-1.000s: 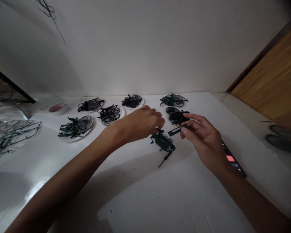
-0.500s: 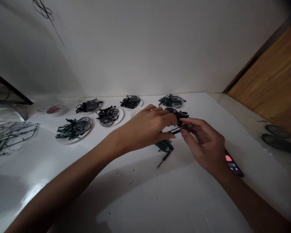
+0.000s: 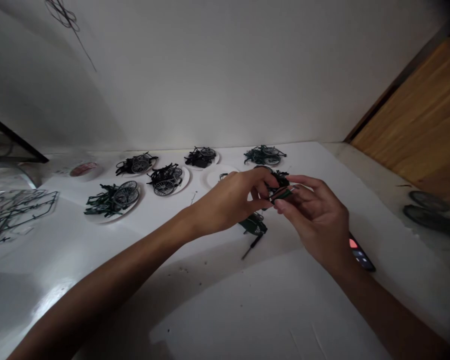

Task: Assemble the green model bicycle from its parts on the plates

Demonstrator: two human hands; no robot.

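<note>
Between my two hands is a small dark green plastic part (image 3: 282, 194), with a thin pale or reddish edge. My right hand (image 3: 320, 215) pinches it between thumb and fingers. My left hand (image 3: 228, 200) reaches in from the other side, its thumb and curled fingertips closed at the part's left end. Just beneath the left fingers lies a dark green model piece (image 3: 254, 225) with light markings. From it a thin black rod (image 3: 252, 246) points toward me. Partly hidden behind the fingers sits a cluster of black model parts (image 3: 281, 177).
White plates bear model bicycles with grey wheels: a green one (image 3: 114, 200) at left, black ones (image 3: 165, 180) mid-left, another green one (image 3: 265, 155) at the back. Green sprue frames (image 3: 18, 212) lie far left. A phone (image 3: 363, 255) lies beside my right wrist. A wall stands behind.
My left hand's fingers have curled in and closed beside the part at the right fingertips. The part has turned and shows more green. A white plate behind my left hand shows more.
</note>
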